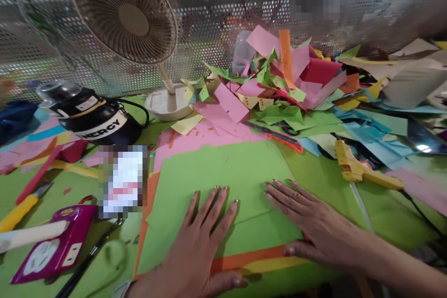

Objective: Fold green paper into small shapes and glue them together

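A green sheet of paper (223,167) lies in front of me on top of orange, yellow and pink sheets, whose edges show around it. My left hand (199,247) rests flat on the near left part of the green sheet, fingers spread, thumb past the near edge. Over the right side of the sheet lies my right hand (310,219), its fingers stretched out and its thumb by the orange paper (254,256). Neither hand holds anything. A line crosses the green paper between the hands; whether it is a fold or an edge I cannot tell.
A tilted fan (132,16) and a black bottle (101,116) stand at the back left. Paper scraps (279,70) pile up behind the sheets, with a box cutter (279,137) before them. A yellow glue gun (363,170) lies right, a purple device (56,244) and yellow-handled knife (21,209) left.
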Action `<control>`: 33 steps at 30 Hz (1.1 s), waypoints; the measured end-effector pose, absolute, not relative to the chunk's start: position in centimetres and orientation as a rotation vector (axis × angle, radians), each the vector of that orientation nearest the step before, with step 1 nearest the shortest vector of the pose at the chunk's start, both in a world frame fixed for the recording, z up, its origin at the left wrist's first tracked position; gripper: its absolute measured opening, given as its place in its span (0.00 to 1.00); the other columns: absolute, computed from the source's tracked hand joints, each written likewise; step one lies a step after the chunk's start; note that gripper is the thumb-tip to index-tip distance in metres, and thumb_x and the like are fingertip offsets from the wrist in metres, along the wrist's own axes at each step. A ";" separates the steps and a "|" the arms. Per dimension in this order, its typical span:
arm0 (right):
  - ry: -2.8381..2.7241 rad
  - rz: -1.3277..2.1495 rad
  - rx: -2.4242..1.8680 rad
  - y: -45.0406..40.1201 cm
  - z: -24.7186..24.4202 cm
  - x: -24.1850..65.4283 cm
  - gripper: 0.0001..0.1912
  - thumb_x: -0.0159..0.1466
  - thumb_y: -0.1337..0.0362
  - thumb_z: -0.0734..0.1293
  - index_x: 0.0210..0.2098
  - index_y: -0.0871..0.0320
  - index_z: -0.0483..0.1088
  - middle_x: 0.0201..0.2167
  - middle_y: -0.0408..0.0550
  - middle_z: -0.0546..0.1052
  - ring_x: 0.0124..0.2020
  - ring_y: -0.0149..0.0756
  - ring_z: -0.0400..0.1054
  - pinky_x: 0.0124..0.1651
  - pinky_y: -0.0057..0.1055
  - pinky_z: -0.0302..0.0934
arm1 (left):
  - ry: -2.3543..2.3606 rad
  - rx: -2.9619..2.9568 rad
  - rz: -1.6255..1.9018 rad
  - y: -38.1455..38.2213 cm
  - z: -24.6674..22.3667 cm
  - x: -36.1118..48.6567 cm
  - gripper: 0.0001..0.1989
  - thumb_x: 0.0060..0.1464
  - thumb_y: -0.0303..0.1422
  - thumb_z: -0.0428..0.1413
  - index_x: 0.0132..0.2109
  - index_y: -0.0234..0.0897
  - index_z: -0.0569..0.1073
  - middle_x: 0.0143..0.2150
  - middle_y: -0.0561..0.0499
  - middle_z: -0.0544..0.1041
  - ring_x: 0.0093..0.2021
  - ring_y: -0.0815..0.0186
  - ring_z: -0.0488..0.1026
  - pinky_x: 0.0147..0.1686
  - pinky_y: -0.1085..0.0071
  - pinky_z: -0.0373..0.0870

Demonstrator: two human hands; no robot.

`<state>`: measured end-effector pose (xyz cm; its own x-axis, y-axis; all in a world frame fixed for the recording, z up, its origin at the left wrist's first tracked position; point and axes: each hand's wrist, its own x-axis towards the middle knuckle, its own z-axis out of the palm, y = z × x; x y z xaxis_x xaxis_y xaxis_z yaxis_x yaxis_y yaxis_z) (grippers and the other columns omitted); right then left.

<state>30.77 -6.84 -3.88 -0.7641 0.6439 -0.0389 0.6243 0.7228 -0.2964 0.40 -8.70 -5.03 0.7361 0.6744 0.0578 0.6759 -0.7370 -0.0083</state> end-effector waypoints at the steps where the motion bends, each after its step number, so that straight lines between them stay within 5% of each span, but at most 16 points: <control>1: -2.856 0.429 -1.070 -6.9 -3.7 30.9 0.47 0.63 0.42 0.60 0.69 0.63 0.38 0.69 0.57 0.46 0.69 0.47 0.40 0.68 0.48 0.41 | -1.142 -2.919 -0.080 -8.7 -5.0 0.3 0.51 0.49 0.66 0.38 0.70 0.35 0.44 0.70 0.36 0.46 0.68 0.42 0.43 0.62 0.44 0.30; 13: -2.839 0.140 -1.309 -8.3 -3.3 34.6 0.46 0.66 0.46 0.58 0.69 0.60 0.25 0.69 0.58 0.43 0.68 0.50 0.41 0.65 0.54 0.45 | -1.272 -3.049 -0.041 -8.8 -4.4 0.5 0.47 0.51 0.64 0.40 0.70 0.44 0.40 0.71 0.35 0.41 0.69 0.41 0.40 0.60 0.37 0.36; 17: -2.766 0.033 -1.322 -8.9 -1.5 32.0 0.45 0.66 0.46 0.57 0.69 0.62 0.29 0.69 0.60 0.44 0.69 0.50 0.40 0.66 0.54 0.42 | -1.299 -3.061 -0.058 -8.9 -4.4 0.6 0.46 0.52 0.64 0.40 0.70 0.44 0.42 0.71 0.36 0.42 0.69 0.40 0.41 0.60 0.37 0.37; 22: -2.885 0.340 -1.082 -9.5 -1.1 24.8 0.47 0.63 0.39 0.54 0.66 0.74 0.49 0.67 0.67 0.48 0.69 0.50 0.39 0.68 0.49 0.41 | -1.282 -3.061 -0.096 -8.9 -4.7 0.5 0.45 0.52 0.63 0.41 0.69 0.44 0.44 0.71 0.36 0.42 0.69 0.40 0.41 0.60 0.37 0.37; 33: -2.851 0.323 -1.205 -9.9 -3.0 26.6 0.52 0.61 0.37 0.56 0.67 0.75 0.45 0.67 0.69 0.46 0.69 0.53 0.37 0.67 0.51 0.41 | -1.262 -3.081 -0.080 -8.8 -4.4 0.1 0.47 0.52 0.64 0.40 0.70 0.42 0.42 0.72 0.38 0.40 0.69 0.43 0.40 0.62 0.40 0.34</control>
